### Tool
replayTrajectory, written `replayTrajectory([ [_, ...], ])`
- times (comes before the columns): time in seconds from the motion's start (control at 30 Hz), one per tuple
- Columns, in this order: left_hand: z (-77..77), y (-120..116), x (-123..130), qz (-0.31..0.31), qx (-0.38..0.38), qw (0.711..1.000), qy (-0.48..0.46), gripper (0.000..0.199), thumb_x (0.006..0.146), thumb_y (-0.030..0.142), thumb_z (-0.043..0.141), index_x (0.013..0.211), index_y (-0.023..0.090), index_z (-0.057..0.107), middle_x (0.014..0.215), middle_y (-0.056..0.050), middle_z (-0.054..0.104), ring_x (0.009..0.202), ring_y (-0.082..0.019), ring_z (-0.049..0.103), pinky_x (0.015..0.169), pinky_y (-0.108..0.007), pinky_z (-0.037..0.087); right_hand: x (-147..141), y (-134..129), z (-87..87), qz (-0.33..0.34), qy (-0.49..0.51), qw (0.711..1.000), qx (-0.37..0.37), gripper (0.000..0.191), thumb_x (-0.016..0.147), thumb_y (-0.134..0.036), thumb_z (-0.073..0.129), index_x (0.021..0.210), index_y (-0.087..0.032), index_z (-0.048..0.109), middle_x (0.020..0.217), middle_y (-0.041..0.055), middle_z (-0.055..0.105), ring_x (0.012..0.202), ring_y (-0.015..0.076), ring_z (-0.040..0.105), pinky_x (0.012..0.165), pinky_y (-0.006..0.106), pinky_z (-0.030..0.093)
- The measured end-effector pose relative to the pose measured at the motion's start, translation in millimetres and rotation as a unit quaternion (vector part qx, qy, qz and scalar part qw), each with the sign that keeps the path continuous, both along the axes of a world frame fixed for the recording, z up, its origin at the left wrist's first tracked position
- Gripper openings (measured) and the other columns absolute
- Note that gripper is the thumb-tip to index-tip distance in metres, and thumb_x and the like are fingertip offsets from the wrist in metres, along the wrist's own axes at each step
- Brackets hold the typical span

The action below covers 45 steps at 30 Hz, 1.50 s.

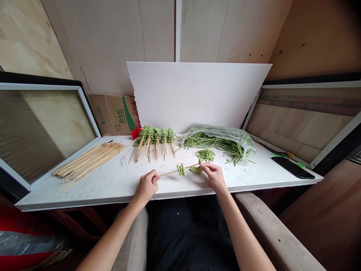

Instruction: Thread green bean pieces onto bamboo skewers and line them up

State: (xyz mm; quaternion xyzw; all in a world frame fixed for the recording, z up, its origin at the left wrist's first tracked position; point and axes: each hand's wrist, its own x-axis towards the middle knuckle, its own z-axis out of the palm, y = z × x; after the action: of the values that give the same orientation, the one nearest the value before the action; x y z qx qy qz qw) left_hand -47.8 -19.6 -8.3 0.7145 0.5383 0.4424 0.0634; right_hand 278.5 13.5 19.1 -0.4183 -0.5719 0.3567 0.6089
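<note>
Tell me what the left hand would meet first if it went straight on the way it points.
Beyond the stick in its grip, the left hand would probably meet the rightmost bean skewers, though depth is hard to judge.

Bare left hand [147, 184]: curled into a closed, fist-like pinch
Bare right hand [214, 177]: closed in a finer pinch, pointing inward
Bare left forearm [118, 234]: slanting forward and inward
Bare right forearm [243, 223]: mirroring that slant

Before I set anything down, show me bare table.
Bare: the table between the loose sticks and the left hand, and between the right hand and the phone. Crowded: the back, under skewered beans and bag; beyond the right hand, under cut beans.
</note>
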Motion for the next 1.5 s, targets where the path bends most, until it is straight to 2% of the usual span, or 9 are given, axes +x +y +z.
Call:
replayTrajectory([
  [0.4,5.4,-3.6,-0.3,-0.011,-0.003,0.999,-0.03,0.021,0.092,0.019,0.05,0.074,0.023,0.059,0.066,0.0,0.066,0.059,-0.016,0.059,0.061,-0.026,0.041,-7.6,-15.0,27.6,0.005,-0.057,0.996,0.069,0.028,0.086,-0.054,0.079,0.081,-0.027,0.086,0.083,0.0072,0.077,0.088,0.0279,0.065,0.088,0.043,0.051],
  [0.6,5.4,-2.7,-1.1,-0.016,0.003,1.0,-0.026,0.021,0.092,0.02,0.05,0.073,0.023,0.058,0.065,0.0,0.066,0.059,-0.016,0.059,0.061,-0.026,0.041,-9.2,-13.9,26.3,-0.021,-0.07,0.993,0.09,0.025,0.086,-0.053,0.08,0.083,-0.028,0.086,0.082,0.0073,0.077,0.088,0.0283,0.063,0.086,0.043,0.05],
  [0.9,1.9,-0.9,-1.3,0.018,0.026,0.999,-0.028,0.02,0.092,0.019,0.05,0.073,0.024,0.055,0.07,0.0,0.07,0.063,-0.017,0.063,0.063,-0.027,0.043,-17.2,-15.4,25.1,-0.027,-0.072,0.994,0.076,0.029,0.087,-0.056,0.078,0.081,-0.028,0.086,0.08,0.0071,0.077,0.085,0.0277,0.063,0.083,0.043,0.05],
  [1.1,3.0,-2.4,-1.3,-0.001,0.022,0.999,-0.023,0.019,0.091,0.017,0.048,0.077,0.023,0.058,0.067,0.001,0.066,0.061,-0.016,0.061,0.063,-0.025,0.043,-17.2,-11.1,19.9,-0.05,-0.057,0.991,0.114,0.025,0.086,-0.053,0.081,0.089,-0.028,0.086,0.09,0.0076,0.079,0.092,0.0281,0.064,0.084,0.042,0.051],
  [1.33,3.7,-3.3,-1.3,-0.03,-0.015,0.999,-0.016,0.019,0.093,0.017,0.046,0.08,0.022,0.06,0.063,0.002,0.06,0.058,-0.015,0.056,0.061,-0.024,0.041,-17.0,-11.6,20.5,-0.077,-0.061,0.983,0.156,0.02,0.086,-0.046,0.082,0.089,-0.027,0.084,0.088,0.008,0.079,0.095,0.0282,0.062,0.081,0.042,0.053],
  [1.5,1.7,-1.2,-3.1,-0.061,-0.028,0.998,-0.009,0.023,0.082,0.006,0.043,0.08,0.021,0.06,0.071,0.0,0.063,0.064,-0.015,0.058,0.066,-0.024,0.043,-18.9,-15.7,25.4,-0.073,-0.078,0.978,0.18,0.016,0.09,-0.043,0.08,0.089,-0.028,0.084,0.086,0.0068,0.079,0.093,0.0273,0.063,0.086,0.044,0.051],
])
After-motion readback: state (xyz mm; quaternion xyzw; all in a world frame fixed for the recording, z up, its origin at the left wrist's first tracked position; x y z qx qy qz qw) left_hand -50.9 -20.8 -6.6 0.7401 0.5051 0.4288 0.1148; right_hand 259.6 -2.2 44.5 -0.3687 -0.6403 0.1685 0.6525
